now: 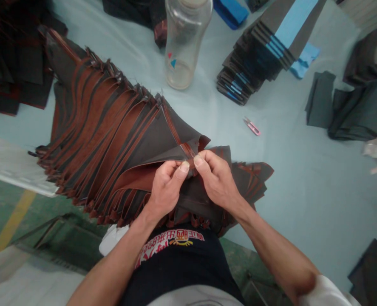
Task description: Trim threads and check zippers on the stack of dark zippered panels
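Observation:
My left hand (166, 187) and my right hand (218, 180) meet near the middle of the view. Thumbs and fingers of both pinch the edge of a dark grey fabric panel (153, 136) with a brown underside. A brown striped seam (171, 125) runs down the panel to my fingertips. What lies right between the fingertips is mostly covered by them. Many similar panels make up a fanned pile (92, 114) on the left, its edges frayed with threads. More of these fabric pieces (252, 176) stick out on the right, beyond my right hand.
Pink thread snips (252, 126) lie on the pale blue tabletop (290, 170). Behind the pile stands a clear plastic jar (182, 51). Dark stacked pieces with light blue strips (255, 55) are at the back right. Folded grey fabric (363, 110) lies far right; dark fabric (19, 59) fills the back left.

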Demonstrator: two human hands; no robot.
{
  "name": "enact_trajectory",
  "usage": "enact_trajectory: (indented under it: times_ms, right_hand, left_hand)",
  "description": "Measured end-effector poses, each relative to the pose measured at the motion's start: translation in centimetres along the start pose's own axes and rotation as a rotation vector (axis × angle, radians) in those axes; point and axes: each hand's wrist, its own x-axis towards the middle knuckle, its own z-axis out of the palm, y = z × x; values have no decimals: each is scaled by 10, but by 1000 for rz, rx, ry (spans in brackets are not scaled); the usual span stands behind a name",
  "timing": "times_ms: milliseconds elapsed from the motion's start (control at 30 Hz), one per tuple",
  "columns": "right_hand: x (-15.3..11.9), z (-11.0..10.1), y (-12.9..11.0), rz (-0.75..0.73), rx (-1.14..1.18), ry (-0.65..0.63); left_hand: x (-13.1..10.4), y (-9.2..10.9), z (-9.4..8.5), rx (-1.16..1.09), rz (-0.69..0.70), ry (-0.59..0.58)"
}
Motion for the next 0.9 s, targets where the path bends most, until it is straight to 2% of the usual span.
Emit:
enact_trajectory:
  times_ms: [67,200,333,500,667,733,833,900]
  right_hand:
    - [-1,1,2,-17,24,22]
    - [-2,6,5,-34,7,59]
    - [2,9,5,-29,-4,55]
    - [4,14,2,-47,-35,86]
    - [-4,23,7,-112,-170,122]
    - [-7,18,7,-148,-277,94]
    - [1,-2,-2,-199,-542,5]
    - [20,-17,-10,-211,-680,58]
  left_hand:
    - [1,-8,0,-40,-33,-5]
    - [1,-16,-1,15,-58,55]
    - [3,-6,-4,80,1,91]
    - [9,10,-5,188,-1,96]
    - [8,-1,-2,319,104,119]
    - [7,-9,-1,361,144,159]
    - [6,-15,3,407,159,191]
    - [4,-16,6,455,166,160]
